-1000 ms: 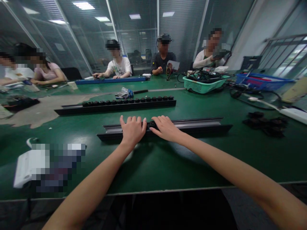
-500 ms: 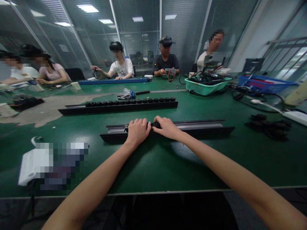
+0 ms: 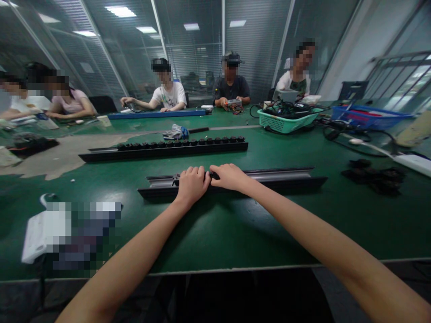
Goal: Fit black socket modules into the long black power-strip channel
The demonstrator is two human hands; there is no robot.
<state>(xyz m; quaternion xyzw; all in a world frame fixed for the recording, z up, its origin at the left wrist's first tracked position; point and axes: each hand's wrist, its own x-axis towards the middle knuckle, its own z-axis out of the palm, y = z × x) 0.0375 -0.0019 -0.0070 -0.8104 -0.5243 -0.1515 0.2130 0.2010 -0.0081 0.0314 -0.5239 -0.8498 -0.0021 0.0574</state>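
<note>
A long black channel rail (image 3: 279, 178) with a silvery inner floor lies across the table in front of me. My left hand (image 3: 192, 185) curls over its left half, fingers across the small black parts in the channel and thumb towards the right hand. Close beside it, my right hand (image 3: 231, 177) has thumb and forefinger closed on a small black part (image 3: 213, 175) in the channel. Most of that part is hidden by the fingers. Left of my left hand, the edge of another black piece (image 3: 176, 180) shows in the channel.
Behind lies a second rail (image 3: 164, 151) holding a row of several black parts. Loose black parts (image 3: 373, 176) are piled at the right. A green basket (image 3: 286, 122), a blue basket (image 3: 370, 117) and cables lie farther back. A white box (image 3: 43, 229) stands front left. Several people sit opposite.
My right hand has moved slightly left, closer to my left hand, and covers more of the black part. The left hand keeps its hold. The whole view has shifted a little.
</note>
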